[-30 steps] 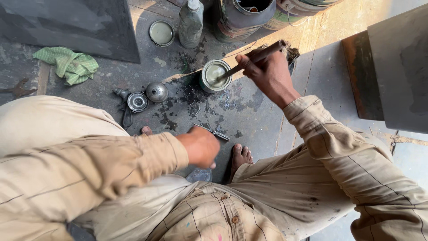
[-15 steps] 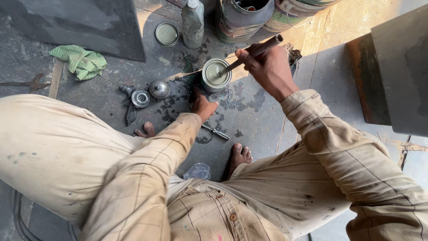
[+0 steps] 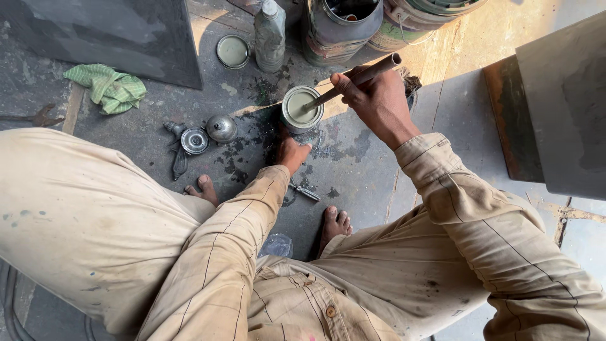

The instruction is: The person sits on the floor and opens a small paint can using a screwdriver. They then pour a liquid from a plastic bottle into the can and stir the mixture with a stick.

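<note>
A single camera, worn on the person's head, looks steeply down past the chest and the two bent knees in beige trousers to the stained grey concrete floor (image 3: 158, 136) between the bare feet. It sits close: the beige shirt front and both sleeves fill the lower half of the picture. Forward for the person is up in the picture, where a small round tin of pale green paint (image 3: 302, 108) lies near the centre, with larger metal drums at the top edge. No second view shares the scene.
</note>
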